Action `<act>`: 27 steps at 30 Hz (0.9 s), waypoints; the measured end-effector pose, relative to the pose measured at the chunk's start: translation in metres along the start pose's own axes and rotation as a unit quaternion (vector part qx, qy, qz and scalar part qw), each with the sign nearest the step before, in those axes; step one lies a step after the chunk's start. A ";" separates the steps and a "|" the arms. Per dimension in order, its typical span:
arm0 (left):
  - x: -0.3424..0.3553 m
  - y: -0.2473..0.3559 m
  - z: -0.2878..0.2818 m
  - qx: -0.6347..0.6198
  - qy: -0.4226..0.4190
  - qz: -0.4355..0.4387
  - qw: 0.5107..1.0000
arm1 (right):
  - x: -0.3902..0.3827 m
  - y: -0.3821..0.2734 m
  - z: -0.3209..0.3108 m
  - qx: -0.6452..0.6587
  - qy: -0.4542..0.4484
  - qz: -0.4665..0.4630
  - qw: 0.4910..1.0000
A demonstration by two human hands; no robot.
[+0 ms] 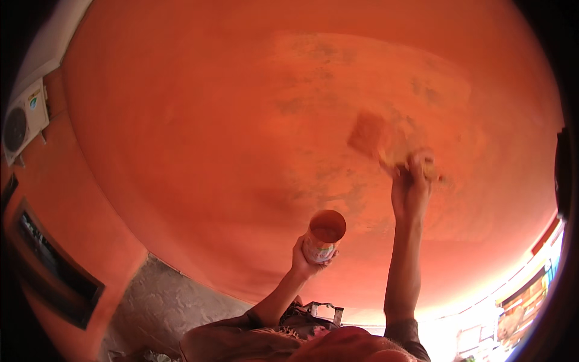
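My left hand (306, 260) is wrapped round a paint can (321, 243) and holds it up with its open top facing me. Orange paint coats the inside of the can. To the right and higher, my right hand (416, 171) grips the handle of a wide paintbrush (369, 135). The brush's broad orange head tilts up and left at the orange wall (211, 139); motion blurs it, and I cannot tell whether the bristles touch. Dark, thinly covered patches (325, 196) show on the wall around the brush and above the can.
An air conditioner's outdoor unit (25, 120) hangs on the side wall at far left, with a dark-framed window (54, 265) below it. Grey rough ground (169, 298) lies at lower left. Below the can stands the top of a metal ladder (325, 309). Bright daylight fills the lower right.
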State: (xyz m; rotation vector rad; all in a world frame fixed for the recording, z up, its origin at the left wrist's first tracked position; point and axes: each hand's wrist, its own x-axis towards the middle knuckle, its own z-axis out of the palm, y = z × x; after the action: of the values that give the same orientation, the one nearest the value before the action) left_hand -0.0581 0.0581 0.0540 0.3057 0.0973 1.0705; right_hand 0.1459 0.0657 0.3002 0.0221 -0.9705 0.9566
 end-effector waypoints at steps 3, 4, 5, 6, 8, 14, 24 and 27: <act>-0.003 -0.001 0.002 -0.034 -0.041 0.000 0.999 | 0.043 -0.005 0.092 -0.128 -0.044 -0.087 0.987; -0.004 0.000 -0.001 -0.033 -0.050 0.015 0.998 | 0.052 0.000 0.115 -0.157 -0.038 -0.094 0.982; -0.005 0.003 -0.009 -0.036 -0.061 0.021 0.997 | 0.060 0.013 0.132 -0.145 -0.094 -0.133 0.976; -0.004 0.005 -0.017 -0.041 -0.084 0.030 0.995 | 0.069 0.029 0.141 -0.140 -0.123 -0.140 0.972; 0.001 0.002 -0.038 -0.031 -0.060 0.044 0.997 | 0.083 0.066 0.144 -0.204 -0.149 -0.205 0.945; 0.007 -0.009 -0.080 -0.024 -0.029 0.067 0.997 | 0.086 0.101 0.105 -0.389 -0.117 -0.307 0.861; 0.029 -0.021 -0.088 -0.022 -0.041 0.023 0.999 | 0.133 -0.137 -0.138 -0.509 0.168 -0.377 0.755; 0.028 -0.021 -0.082 -0.039 -0.036 -0.009 0.999 | 0.140 -0.219 -0.168 -0.647 0.231 -0.396 0.609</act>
State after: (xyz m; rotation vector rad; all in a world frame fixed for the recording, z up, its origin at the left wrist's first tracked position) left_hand -0.0460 0.0894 -0.0283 0.2723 -0.0056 1.0423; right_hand 0.4433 0.0963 0.3818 -0.9167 -0.8186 -0.7117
